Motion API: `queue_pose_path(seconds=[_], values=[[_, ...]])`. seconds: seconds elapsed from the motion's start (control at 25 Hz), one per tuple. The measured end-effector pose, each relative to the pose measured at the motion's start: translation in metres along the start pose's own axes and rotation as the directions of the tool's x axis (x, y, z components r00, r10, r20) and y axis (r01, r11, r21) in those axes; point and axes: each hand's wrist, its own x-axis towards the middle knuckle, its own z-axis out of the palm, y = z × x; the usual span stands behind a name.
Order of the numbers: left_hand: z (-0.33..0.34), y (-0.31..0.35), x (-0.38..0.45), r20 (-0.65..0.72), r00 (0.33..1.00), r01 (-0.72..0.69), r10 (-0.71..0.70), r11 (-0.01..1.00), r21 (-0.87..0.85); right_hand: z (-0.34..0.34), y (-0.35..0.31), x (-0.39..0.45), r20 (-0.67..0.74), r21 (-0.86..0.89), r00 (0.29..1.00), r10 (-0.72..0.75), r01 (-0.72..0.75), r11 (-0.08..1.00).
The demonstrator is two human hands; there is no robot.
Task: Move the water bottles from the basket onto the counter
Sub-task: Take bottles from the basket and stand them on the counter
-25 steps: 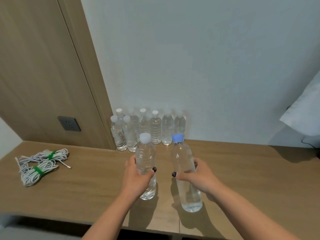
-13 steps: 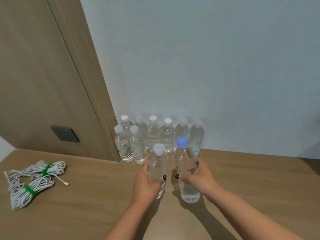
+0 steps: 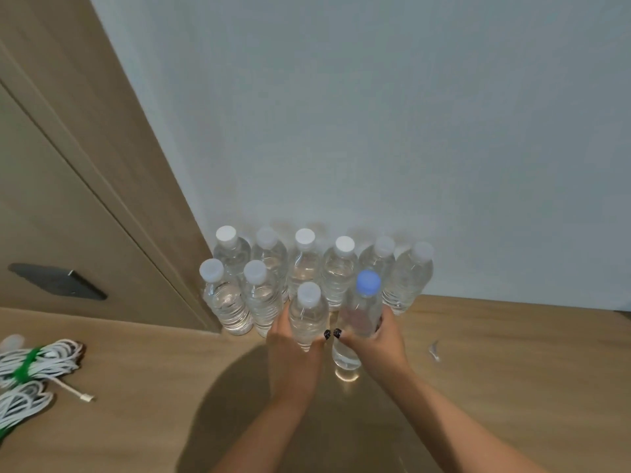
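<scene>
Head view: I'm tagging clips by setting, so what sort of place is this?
Probably a hotel or bedroom nook: a wood-look counter against a plain white wall, a dark wall socket in a wooden panel, and bundled white charging cables.

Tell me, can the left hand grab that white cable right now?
Probably not right away. The left hand is wrapped around a white-capped bottle, so it is busy. The white cable lies far off to the left on the counter, with nothing blocking the way.
</scene>
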Motion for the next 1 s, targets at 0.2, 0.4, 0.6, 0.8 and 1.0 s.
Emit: queue_pose_path(seconds=[0.2, 0.4, 0.6, 0.8, 1.0], values=[[-0.001, -0.007, 0.007, -0.012, 1.000, 0.015, -0.015, 1.000, 0.022, 0.010, 0.011, 0.011, 0.024, 0.010, 0.999, -0.039, 0.038, 0.999], [0.000, -0.007, 0.012, 0.004, 1.000, -0.021, 0.021, 1.000, 0.003, 0.012, 0.011, 0.011, 0.048, -0.085, 0.992, -0.117, 0.121, 0.989], [0.003, -0.003, 0.015, 0.013, 1.000, 0.000, -0.001, 1.000, 0.016, -0.001, 0.005, 0.001, 0.067, 0.012, 0.995, -0.076, 0.075, 0.997], [-0.005, -0.005, -0.002, -0.008, 0.998, 0.061, -0.062, 0.997, -0.050, -0.014, 0.008, -0.007, 0.140, -0.005, 0.990, 0.005, -0.004, 1.000], [-0.007, -0.012, -0.009, -0.094, 0.988, 0.121, -0.123, 0.992, -0.021, -0.010, 0.005, 0.001, 0.124, -0.083, 0.991, 0.050, -0.040, 0.996]])
